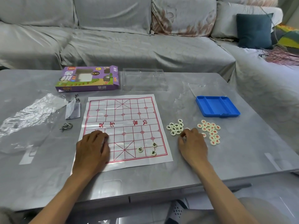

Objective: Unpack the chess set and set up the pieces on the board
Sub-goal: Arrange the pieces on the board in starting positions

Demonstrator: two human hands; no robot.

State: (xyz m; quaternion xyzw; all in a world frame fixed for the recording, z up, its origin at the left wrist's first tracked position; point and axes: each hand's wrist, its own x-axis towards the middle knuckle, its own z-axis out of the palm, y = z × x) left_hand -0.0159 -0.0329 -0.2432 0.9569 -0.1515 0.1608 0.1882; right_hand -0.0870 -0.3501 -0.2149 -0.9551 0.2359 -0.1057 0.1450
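The paper xiangqi board (123,126), thin and creased with a red printed grid, lies flat on the glossy grey table (242,151); the left hand (93,147) rests on its near-left corner with fingers curled under, holding nothing visible. The right hand (192,143), off the board's right edge, has its fingers (183,135) pinching a round white disc piece (187,129) between two loose heaps, black-lettered pieces (175,127) and red-lettered pieces (210,131). Three black-lettered discs (152,149) sit on the board's near-right corner.
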